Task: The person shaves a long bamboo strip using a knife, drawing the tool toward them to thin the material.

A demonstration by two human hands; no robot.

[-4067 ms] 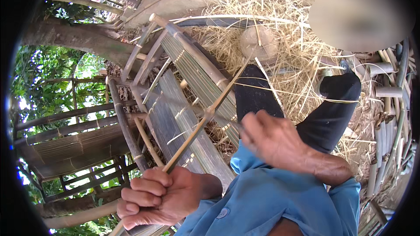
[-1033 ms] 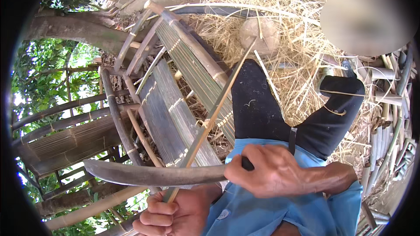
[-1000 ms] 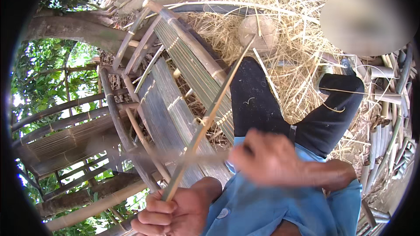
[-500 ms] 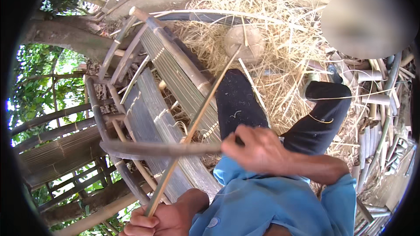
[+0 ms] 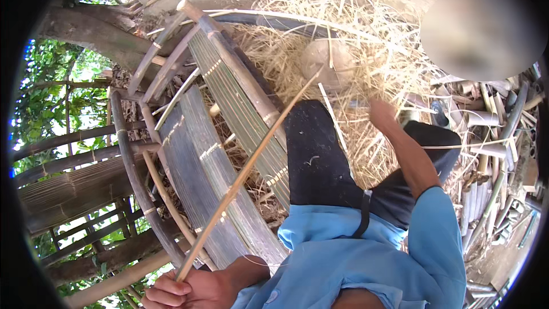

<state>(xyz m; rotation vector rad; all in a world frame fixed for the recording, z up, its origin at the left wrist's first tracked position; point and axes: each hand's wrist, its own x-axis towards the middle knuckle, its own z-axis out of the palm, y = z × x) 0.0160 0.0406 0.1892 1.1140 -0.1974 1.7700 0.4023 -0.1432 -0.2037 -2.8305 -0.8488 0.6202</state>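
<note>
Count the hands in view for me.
2: the left hand grips a bamboo strip at lower left; the right hand is right of center, before the pale shavings.

From here I see the person's left hand (image 5: pixel 186 292) clenched round a long, thin tan bamboo strip (image 5: pixel 248 169); the blurred right hand (image 5: pixel 383 115) shows against pale, tangled straw-like shavings (image 5: pixel 372 40).

Smooth wooden strip (image 5: pixel 245 173) and matt cloth shirt (image 5: pixel 366 260)

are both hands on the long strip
No, only the left hand grips the long strip; the right hand is over the straw.
</note>
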